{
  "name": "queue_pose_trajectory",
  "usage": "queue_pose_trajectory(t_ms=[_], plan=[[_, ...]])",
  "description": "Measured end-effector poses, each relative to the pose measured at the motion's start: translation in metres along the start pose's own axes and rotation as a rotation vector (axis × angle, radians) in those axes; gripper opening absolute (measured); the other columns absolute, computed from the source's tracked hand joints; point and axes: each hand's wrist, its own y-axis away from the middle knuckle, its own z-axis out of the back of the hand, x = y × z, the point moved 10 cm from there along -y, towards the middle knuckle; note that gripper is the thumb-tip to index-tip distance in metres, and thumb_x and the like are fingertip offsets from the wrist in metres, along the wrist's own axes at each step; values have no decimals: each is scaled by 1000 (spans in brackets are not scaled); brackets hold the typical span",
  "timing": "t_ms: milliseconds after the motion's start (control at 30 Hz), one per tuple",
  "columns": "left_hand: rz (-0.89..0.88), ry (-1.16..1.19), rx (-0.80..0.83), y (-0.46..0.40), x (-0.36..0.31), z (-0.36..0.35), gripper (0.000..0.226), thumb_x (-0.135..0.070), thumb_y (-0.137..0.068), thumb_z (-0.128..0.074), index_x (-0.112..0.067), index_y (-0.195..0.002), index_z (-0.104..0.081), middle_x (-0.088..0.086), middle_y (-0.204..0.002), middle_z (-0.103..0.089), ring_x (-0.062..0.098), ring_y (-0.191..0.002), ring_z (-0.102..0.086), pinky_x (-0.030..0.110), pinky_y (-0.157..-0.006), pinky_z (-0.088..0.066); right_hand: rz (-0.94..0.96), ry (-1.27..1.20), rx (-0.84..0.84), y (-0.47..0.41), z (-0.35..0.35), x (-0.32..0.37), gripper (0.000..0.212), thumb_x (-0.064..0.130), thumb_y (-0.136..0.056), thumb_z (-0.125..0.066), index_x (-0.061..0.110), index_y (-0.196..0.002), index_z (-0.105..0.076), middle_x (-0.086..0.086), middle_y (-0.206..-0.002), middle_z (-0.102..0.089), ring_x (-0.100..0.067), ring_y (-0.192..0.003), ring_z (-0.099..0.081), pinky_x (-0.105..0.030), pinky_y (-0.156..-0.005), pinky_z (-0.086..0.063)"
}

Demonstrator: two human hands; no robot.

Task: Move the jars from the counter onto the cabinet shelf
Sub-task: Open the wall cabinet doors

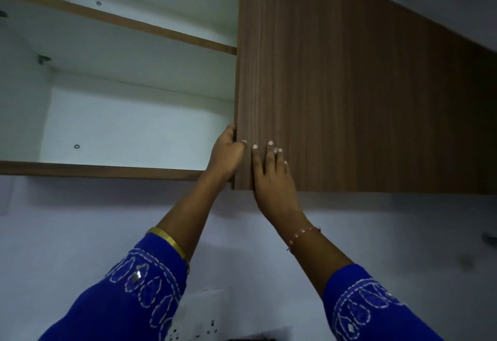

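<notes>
A wall cabinet hangs overhead with its left compartment open, white inside. Its lower shelf (107,169) and upper shelf (121,21) show nothing on them from this low angle. A brown wood-grain door (309,85) covers the right part. My left hand (228,152) grips the door's left edge near its bottom corner, thumb behind and fingers curled round the front. My right hand (271,171) lies flat on the door's face with fingers straight. No jars and no counter are in view.
Below the cabinet is a pale wall (80,219). A white switch plate (204,313) sits low on it between my blue embroidered sleeves. A small dark fitting (489,239) shows at the right edge.
</notes>
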Motion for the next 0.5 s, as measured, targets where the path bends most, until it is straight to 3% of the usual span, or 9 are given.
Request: queue_pose_trajectory(t_ms=[100,233,333,500], plan=[[-5,88,-61,-1,5,-3,43,-1,-92,-39,-11,-133,-44,0,-121,-57,18,-106,-55,31,-94,-47,-40,26,-71,-1,-3,2,97,16,-59,-86,-1,-140,-37,-34,-136,-45,-50,-122,-49,-52,-93,-48],[-46,130,-100,2,-2,0,41,0,-91,-41,-6,-131,-47,0,-123,-59,19,-110,-59,27,-92,-49,-81,19,-141,4,7,-2,100,17,-57,-87,-1,-140,-35,-34,-137,-44,-50,-123,-47,-54,-96,-45],[-56,140,-90,4,-17,-2,41,-3,-93,-45,-5,-134,-45,-4,-118,-58,12,-105,-57,13,-81,-47,-103,-34,-205,13,23,-11,103,14,-56,-87,-3,-141,-31,-35,-136,-44,-51,-123,-46,-55,-96,-44],[-85,160,-51,9,-55,-22,34,-11,-92,-52,-7,-126,-52,2,-109,-61,16,-101,-60,16,-79,-50,-83,-126,-279,33,55,-28,98,5,-61,-80,-1,-139,-21,-34,-139,-41,-49,-127,-43,-54,-99,-43]])
